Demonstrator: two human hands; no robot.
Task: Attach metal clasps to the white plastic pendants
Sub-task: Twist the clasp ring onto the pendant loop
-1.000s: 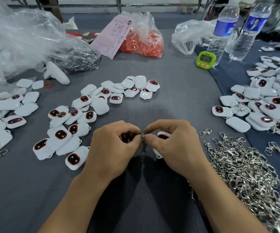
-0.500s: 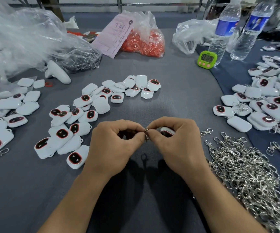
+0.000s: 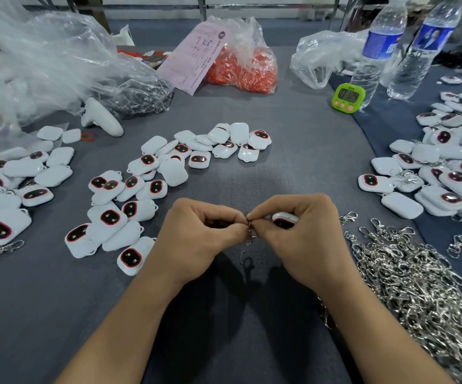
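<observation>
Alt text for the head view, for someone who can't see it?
The left hand and right hand pinch a metal clasp between them above the grey table; the right also holds a white pendant. Loose pendants lie either side, a heap of clasps at right.

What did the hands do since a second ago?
Not much. The right hand tucked its white plastic pendant with the dark red-rimmed face deeper into its fingers. The left hand and right hand still pinch the dangling silver metal clasp between them; the pendant piles stayed put.
</observation>
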